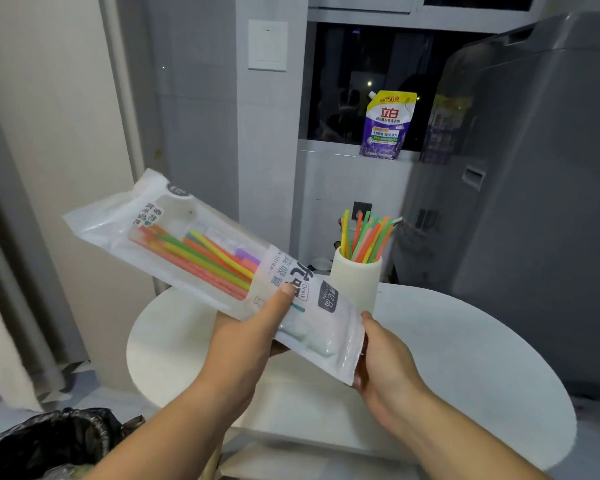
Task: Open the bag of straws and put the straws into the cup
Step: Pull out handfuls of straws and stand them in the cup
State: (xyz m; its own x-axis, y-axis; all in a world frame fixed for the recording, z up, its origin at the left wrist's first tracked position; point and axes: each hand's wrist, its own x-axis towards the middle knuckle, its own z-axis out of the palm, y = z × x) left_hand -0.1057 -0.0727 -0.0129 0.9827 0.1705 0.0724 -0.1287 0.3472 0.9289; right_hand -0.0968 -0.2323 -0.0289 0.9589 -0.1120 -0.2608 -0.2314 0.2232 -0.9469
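A long clear plastic bag of straws slants up to the left above the round white table. Several coloured straws show through its window. My left hand grips the bag near its lower printed end, thumb on top and fingers underneath. My right hand holds the bag's lower right end from the side, its fingers hidden behind the plastic. A white cup stands on the table just beyond the bag, with several coloured straws upright in it.
A purple detergent pouch stands on the window ledge behind. A grey appliance fills the right side. A bin lined with a black bag sits on the floor at lower left. A wall and door frame rise on the left.
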